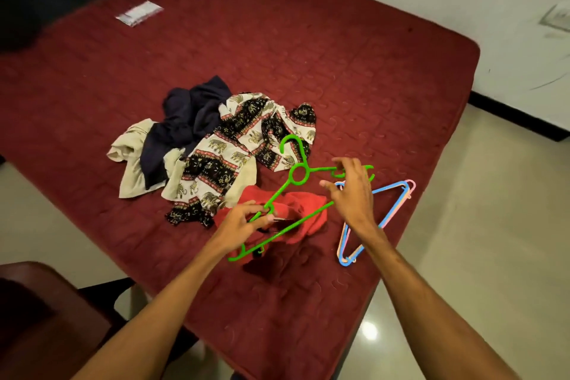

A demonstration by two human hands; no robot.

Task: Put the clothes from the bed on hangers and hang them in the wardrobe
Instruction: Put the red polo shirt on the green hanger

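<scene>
**Operator:** Where is the work item sitting?

**Inspector:** The green hanger [298,174] is lying across the red garment [311,213], near the front corner of the bed [339,71]. The left hand [243,222] is pinching the hanger's lower arm, so that grip is closed on the plastic. The right hand [351,191] is arching over the far end with its fingers spread and its grip open. Contact there cannot be confirmed.

**Operator:** What is waiting?

**Inspector:** The patterned garment [234,145], dark garment [188,120] and beige garment [132,157] are lying in a pile. The spare hangers [388,210] are lying just beside the right wrist. The wardrobe is not showing.

**Operator:** What is likely to fail?

**Inspector:** One hand is carrying the hanger off-centre, so it is likely to be twisting as cloth is fed on. The notches are probably going to be snagging the bunched red fabric. The right wrist is passing close enough to be nudging the spare hangers off the bed edge.
</scene>
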